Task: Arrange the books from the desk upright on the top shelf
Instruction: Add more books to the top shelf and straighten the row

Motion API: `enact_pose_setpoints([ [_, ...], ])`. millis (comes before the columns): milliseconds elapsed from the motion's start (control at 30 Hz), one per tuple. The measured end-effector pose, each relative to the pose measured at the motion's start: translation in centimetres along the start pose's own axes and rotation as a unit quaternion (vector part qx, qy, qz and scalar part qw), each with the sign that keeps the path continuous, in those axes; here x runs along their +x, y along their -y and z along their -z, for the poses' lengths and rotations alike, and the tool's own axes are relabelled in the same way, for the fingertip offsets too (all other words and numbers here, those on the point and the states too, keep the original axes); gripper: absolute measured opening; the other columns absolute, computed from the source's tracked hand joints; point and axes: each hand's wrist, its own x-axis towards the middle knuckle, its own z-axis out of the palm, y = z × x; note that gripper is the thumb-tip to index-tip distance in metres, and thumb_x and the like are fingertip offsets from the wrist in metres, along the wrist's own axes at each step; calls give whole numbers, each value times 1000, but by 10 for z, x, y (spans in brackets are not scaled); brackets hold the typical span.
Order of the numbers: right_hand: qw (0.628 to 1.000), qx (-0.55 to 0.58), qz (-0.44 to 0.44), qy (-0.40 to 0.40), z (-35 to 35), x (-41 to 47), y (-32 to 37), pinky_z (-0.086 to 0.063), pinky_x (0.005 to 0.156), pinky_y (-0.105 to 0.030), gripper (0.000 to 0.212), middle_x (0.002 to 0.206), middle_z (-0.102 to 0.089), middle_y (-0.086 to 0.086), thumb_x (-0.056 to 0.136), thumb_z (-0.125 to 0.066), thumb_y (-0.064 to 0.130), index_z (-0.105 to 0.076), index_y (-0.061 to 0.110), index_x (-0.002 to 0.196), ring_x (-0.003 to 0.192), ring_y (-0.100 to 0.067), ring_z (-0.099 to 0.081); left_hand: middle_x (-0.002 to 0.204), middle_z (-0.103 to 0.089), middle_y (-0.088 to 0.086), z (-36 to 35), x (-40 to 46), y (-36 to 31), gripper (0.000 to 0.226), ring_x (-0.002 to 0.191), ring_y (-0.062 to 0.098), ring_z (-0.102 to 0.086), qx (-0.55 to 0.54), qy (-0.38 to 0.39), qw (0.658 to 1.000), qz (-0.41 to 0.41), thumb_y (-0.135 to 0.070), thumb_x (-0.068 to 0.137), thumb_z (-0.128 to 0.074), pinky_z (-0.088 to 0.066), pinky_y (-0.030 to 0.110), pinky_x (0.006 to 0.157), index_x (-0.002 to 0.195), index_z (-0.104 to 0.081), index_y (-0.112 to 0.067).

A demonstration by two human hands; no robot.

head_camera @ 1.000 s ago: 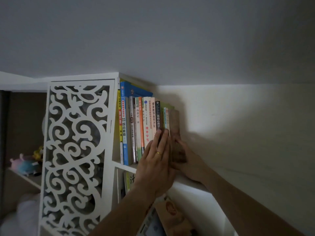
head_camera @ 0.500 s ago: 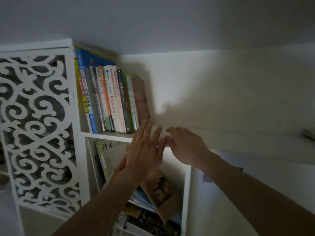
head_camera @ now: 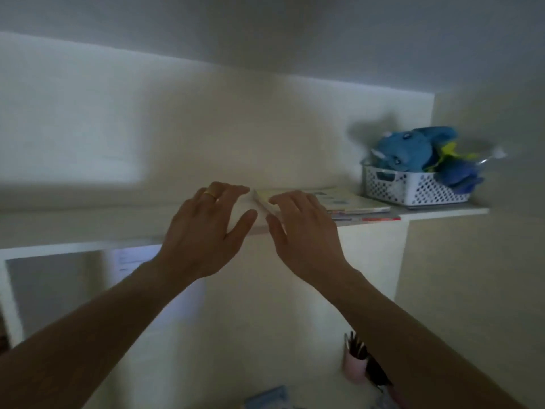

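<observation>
Both hands up at the white wall shelf [head_camera: 88, 222], centre frame. Left hand [head_camera: 203, 228], gold ring on one finger, fingers spread and relaxed, holding nothing. Right hand [head_camera: 303, 228] just beside it, fingers loosely extended over the left end of a flat stack of thin yellow-covered books [head_camera: 351, 203]; contact unclear, frame blurred. White perforated plastic basket [head_camera: 413, 188] with blue plush toys [head_camera: 418, 152] right of the stack.
</observation>
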Motion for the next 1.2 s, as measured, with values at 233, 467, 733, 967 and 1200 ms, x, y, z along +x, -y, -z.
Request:
enact_pose_setpoints([
  [233, 995, -54, -71, 38, 45, -12, -161, -51, 96, -50, 69, 124, -65, -10, 79, -59, 65, -64, 17, 128, 113, -35, -59, 123, -64, 2, -79, 72, -100, 72, 110, 28, -62, 57, 51, 997, -23, -79, 83, -42, -52, 44, 90, 132, -59, -29],
  [467, 965, -17, -138, 222, 57, 8, -235, -48, 102, -38, 61, 138, -62, -6, 96, -63, 48, -47, 25, 149, 122, -28, -60, 110, -69, 4, -102, 106, -99, 65, 95, 29, -65, 222, 99, 961, -133, -74, 94, -31, -49, 35, 68, 123, -65, -26],
  [733, 927, 269, -233, 119, 26, 48, -205, -56, 79, -44, 31, 103, -65, -6, 87, -70, 22, -47, 29, 107, 91, -20, -64, 101, -70, 8, -96, 119, -87, 57, 84, 36, -69, 254, 75, 956, -125, -44, 97, -52, -35, 33, 63, 148, -36, -25],
  [967, 761, 591, -246, 104, -12, 75, -97, -59, 94, -45, 92, 124, -68, 2, 93, -65, -6, -9, 39, 151, 106, -29, -73, 64, -66, 4, -49, 79, -3, 30, 49, 33, -62, 212, -8, 973, -92, -31, 84, -67, -39, 29, 45, 109, -61, -15],
  [1200, 649, 700, -220, 203, -69, 128, 107, -61, 83, -47, 77, 94, -75, -6, 91, -66, 7, -31, 54, 142, 77, -27, -73, 75, -70, -3, 44, 8, 102, 27, 57, 22, -66, 151, -153, 977, 11, -35, 98, -60, -45, 25, 46, 120, -61, -19],
])
